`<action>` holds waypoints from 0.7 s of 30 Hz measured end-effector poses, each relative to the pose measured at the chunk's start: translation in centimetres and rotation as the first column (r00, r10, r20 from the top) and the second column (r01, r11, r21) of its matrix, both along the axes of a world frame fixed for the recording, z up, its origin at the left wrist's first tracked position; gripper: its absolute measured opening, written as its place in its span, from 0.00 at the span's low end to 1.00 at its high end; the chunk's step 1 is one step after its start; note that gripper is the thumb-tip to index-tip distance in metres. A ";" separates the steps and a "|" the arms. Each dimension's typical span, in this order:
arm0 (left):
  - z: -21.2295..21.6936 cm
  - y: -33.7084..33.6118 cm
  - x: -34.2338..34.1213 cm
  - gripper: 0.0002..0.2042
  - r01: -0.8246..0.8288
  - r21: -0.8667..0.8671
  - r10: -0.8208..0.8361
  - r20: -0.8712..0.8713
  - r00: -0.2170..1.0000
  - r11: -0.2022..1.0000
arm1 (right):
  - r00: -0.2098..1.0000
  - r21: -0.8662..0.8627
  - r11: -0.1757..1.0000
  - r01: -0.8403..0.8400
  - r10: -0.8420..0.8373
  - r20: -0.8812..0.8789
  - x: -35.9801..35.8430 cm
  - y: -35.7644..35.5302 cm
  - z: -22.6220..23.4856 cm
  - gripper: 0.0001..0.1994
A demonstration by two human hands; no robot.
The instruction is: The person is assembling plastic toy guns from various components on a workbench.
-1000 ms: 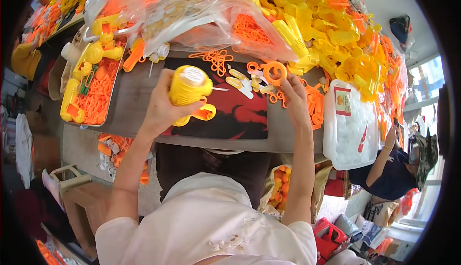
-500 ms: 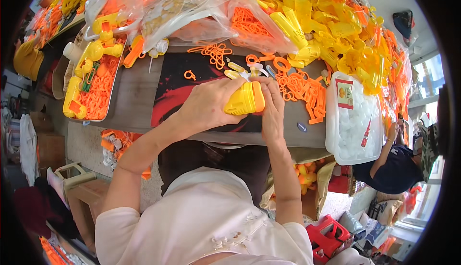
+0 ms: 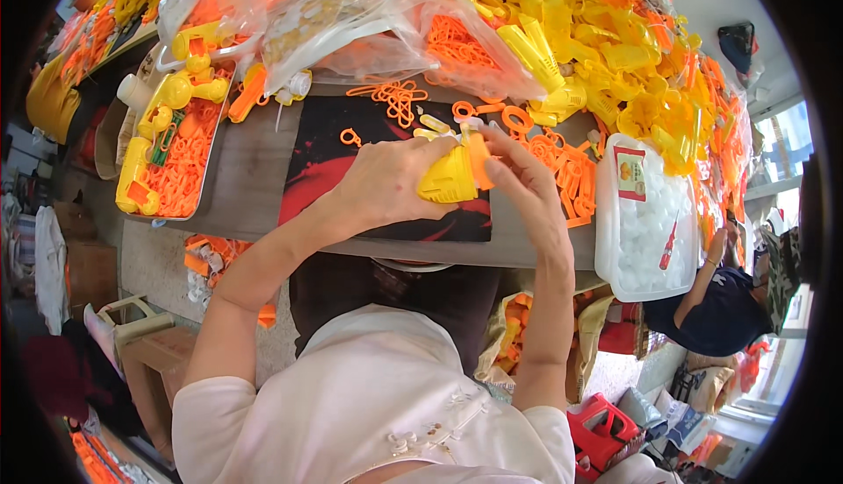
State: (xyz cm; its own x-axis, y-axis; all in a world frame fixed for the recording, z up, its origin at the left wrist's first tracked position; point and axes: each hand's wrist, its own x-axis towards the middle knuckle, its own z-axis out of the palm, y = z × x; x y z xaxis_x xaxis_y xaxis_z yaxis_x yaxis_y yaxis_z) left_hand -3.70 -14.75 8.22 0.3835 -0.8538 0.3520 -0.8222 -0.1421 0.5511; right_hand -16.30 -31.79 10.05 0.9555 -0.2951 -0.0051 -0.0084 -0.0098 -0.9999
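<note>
My left hand (image 3: 386,181) is wrapped around a yellow ribbed plastic housing (image 3: 446,180) above the table's front part. At the housing's right end sits an orange plastic piece (image 3: 479,161), standing partly proud of it. The fingers of my right hand (image 3: 529,187) pinch this orange piece from the right; whether it is fully joined to the housing is hidden. Beneath both hands lies a black mat (image 3: 316,164) with a red pattern. Small yellow and clear parts (image 3: 432,122) lie just beyond my fingers, and an orange ring clip (image 3: 350,137) rests to their left.
Loose orange parts (image 3: 571,172) lie right of my hands, beside a white tub (image 3: 606,260) with a red screwdriver (image 3: 669,245). A tray (image 3: 209,172) of orange pieces stands left. Plastic bags (image 3: 338,36) and a yellow heap (image 3: 645,89) fill the back. Another person (image 3: 711,308) sits far right.
My right hand has shifted right and opened its grasp from the housing's side to pinch the orange end piece, which now sticks out further. The left hand keeps its hold.
</note>
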 end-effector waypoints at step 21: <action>0.5 -0.4 1.9 0.34 0.039 0.026 -0.036 -0.126 0.991 0.999 | 0.956 -0.535 0.834 0.137 -0.252 -0.149 3.9 -0.1 -1.3 0.26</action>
